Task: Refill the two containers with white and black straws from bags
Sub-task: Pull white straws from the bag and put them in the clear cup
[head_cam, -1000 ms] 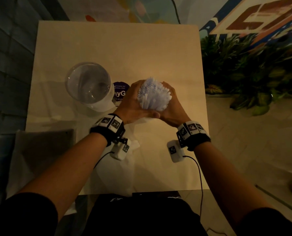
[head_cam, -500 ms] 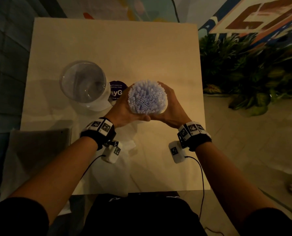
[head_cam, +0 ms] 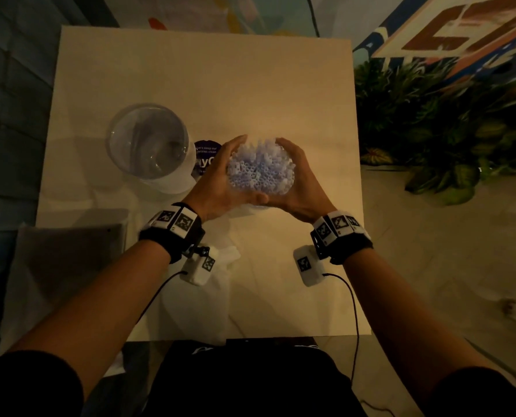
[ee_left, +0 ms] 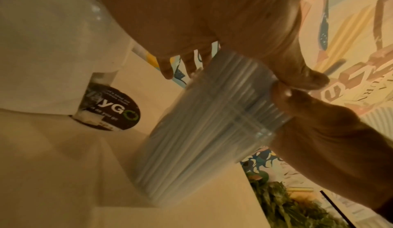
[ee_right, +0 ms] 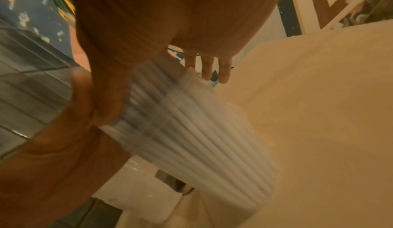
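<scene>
We log straws [head_cam: 261,173] upright in cup [ee_left: 202,147] | left hand [head_cam: 220,182], right hand [head_cam: 303,188] curl round straws, thumbs meeting | second cup [head_cam: 148,142] beside, on table [head_cam: 220,85].

Clear glossy plastic container [ee_left: 212,122]; smooth matt straws [head_cam: 261,173], perhaps plastic.

Both forearms reach forward and angle inward. The left hand [head_cam: 220,179] and right hand [head_cam: 301,182] cup the straws [head_cam: 261,173] from either side, thumb tips touching nearest the body.
</scene>
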Demonstrator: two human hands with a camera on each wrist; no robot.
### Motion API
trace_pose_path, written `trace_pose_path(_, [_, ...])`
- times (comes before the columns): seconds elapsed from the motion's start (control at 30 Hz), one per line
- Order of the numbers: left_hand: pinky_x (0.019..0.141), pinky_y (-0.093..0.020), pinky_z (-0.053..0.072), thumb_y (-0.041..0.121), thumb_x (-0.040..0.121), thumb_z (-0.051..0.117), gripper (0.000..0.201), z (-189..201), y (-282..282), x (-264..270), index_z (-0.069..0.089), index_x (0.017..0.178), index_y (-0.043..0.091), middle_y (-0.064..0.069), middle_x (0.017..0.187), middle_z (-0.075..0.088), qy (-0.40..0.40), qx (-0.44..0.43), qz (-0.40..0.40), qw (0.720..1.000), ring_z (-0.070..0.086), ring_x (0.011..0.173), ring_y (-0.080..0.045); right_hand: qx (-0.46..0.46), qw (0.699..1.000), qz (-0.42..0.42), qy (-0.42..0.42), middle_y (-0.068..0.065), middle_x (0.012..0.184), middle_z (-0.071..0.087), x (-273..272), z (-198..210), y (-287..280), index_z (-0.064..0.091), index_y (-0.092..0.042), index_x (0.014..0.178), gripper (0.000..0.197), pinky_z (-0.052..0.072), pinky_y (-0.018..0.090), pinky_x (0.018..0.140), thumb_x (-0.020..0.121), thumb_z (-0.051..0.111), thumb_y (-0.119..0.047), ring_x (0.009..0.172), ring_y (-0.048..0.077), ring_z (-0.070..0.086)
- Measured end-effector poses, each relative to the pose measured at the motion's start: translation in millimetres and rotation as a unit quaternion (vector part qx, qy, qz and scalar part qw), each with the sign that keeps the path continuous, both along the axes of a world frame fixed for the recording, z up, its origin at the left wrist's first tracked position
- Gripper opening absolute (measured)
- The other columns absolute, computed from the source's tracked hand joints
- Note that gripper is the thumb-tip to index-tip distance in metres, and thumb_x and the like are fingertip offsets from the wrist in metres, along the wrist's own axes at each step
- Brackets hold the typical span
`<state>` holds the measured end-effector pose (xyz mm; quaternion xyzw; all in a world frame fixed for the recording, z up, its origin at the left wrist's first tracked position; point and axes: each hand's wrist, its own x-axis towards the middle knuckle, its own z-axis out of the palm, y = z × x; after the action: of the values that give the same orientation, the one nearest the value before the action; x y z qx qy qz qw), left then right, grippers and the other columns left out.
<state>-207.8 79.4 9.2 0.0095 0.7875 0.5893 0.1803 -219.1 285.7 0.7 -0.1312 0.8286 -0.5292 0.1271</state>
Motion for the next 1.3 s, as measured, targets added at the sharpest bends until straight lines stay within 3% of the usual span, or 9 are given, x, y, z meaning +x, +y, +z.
trace_pose_path(0.23, [0.091, 0.000, 0.036, 0.042, 0.047, 0.095, 0.118, -11, 1, -1, 0.029, 0.144, 0.024, 0.007, 0.139, 0.043, -0.017, -0.005, -0.010, 1.000, 0.044, 0.120, 0.006, 0.056, 0.998, 0.040, 0.012, 0.002, 0.149, 0.040, -6, -8, -6, 0.036, -0.051, 0.138, 0.090, 0.033, 0.051, 0.116, 0.064, 0.086, -0.059, 0.140, 0.031, 0.039])
trace_pose_path(0.33, [0.104, -0.019, 0.040, 0.059, 0.045, 0.089, 0.109, -7, 10, -8, 0.035, 0.136, 0.033, 0.007, 0.137, 0.047, 0.012, -0.009, -0.010, 1.000, 0.047, 0.123, 0.004, 0.117, 0.990, 0.066, 0.032, 0.013, 0.150, 0.040, -10, -9, -10, 0.043, -0.019, 0.144, 0.086, 0.026, 0.053, 0.119, 0.075, 0.084, -0.048, 0.140, 0.039, 0.034])
trace_pose_path(0.4, [0.107, -0.032, 0.043, 0.062, 0.048, 0.087, 0.109, -6, 12, -10, 0.036, 0.138, 0.030, 0.002, 0.139, 0.048, 0.024, -0.010, -0.002, 1.000, 0.048, 0.127, -0.006, 0.109, 0.992, 0.055, 0.034, 0.017, 0.153, 0.035, -10, 1, -8, 0.041, -0.013, 0.146, 0.081, 0.019, 0.038, 0.120, 0.081, 0.079, -0.042, 0.144, 0.040, 0.026])
trace_pose_path(0.5, [0.105, -0.029, 0.044, 0.055, 0.057, 0.087, 0.107, 0, 9, -11, 0.034, 0.145, 0.023, 0.000, 0.142, 0.046, 0.044, 0.001, -0.001, 0.999, 0.048, 0.129, -0.009, 0.027, 0.998, 0.027, 0.057, 0.015, 0.149, 0.035, -6, 11, -4, 0.031, -0.036, 0.142, 0.080, 0.023, 0.023, 0.116, 0.076, 0.070, -0.062, 0.144, 0.035, 0.028])
trace_pose_path(0.63, [0.103, -0.028, 0.046, 0.049, 0.059, 0.089, 0.104, -4, -1, -8, 0.031, 0.144, 0.035, 0.003, 0.146, 0.041, 0.019, -0.001, -0.016, 1.000, 0.045, 0.131, -0.009, -0.007, 1.000, -0.004, 0.014, 0.011, 0.149, 0.039, -4, 4, -2, 0.028, -0.057, 0.136, 0.086, 0.038, 0.045, 0.115, 0.067, 0.079, -0.066, 0.140, 0.029, 0.040])
trace_pose_path(0.73, [0.099, -0.014, 0.043, 0.038, 0.058, 0.093, 0.106, -13, -4, -5, 0.031, 0.144, 0.030, 0.014, 0.135, 0.048, -0.019, -0.007, -0.006, 1.000, 0.046, 0.121, 0.013, 0.007, 1.000, 0.002, -0.013, 0.010, 0.149, 0.040, -5, -3, 0, 0.031, -0.051, 0.134, 0.086, 0.038, 0.051, 0.114, 0.066, 0.084, -0.057, 0.140, 0.028, 0.039])
trace_pose_path(0.87, [0.077, 0.010, 0.029, 0.013, 0.070, 0.086, 0.082, -13, 6, -11, 0.038, 0.136, 0.017, 0.031, 0.112, 0.041, -0.013, -0.054, -0.018, 0.998, 0.037, 0.090, 0.040, 0.016, 0.999, 0.033, -0.034, 0.000, 0.142, 0.049, -10, -2, -7, 0.039, -0.029, 0.141, 0.083, 0.038, 0.034, 0.114, 0.074, 0.088, -0.032, 0.130, 0.012, 0.044])
trace_pose_path(1.1, [0.092, -0.007, 0.043, 0.028, 0.066, 0.089, 0.077, -10, 3, -34, 0.045, 0.130, 0.022, 0.022, 0.118, 0.056, -0.006, -0.048, -0.028, 0.998, 0.051, 0.107, 0.019, 0.042, 0.998, 0.006, -0.055, 0.005, 0.151, 0.044, -26, -3, -7, 0.038, -0.017, 0.148, 0.097, 0.036, 0.046, 0.116, 0.069, 0.085, -0.050, 0.138, 0.021, 0.043])
trace_pose_path(1.3, [0.101, -0.028, 0.046, 0.046, 0.052, 0.092, 0.121, -3, -14, 2, 0.022, 0.149, 0.030, 0.004, 0.147, 0.042, -0.085, -0.015, 0.018, 0.996, 0.048, 0.128, -0.008, 0.010, 0.992, -0.065, -0.110, -0.008, 0.151, 0.041, 13, 2, 12, 0.031, -0.024, 0.151, 0.102, 0.049, 0.036, 0.106, 0.069, 0.089, -0.044, 0.132, 0.011, 0.049])
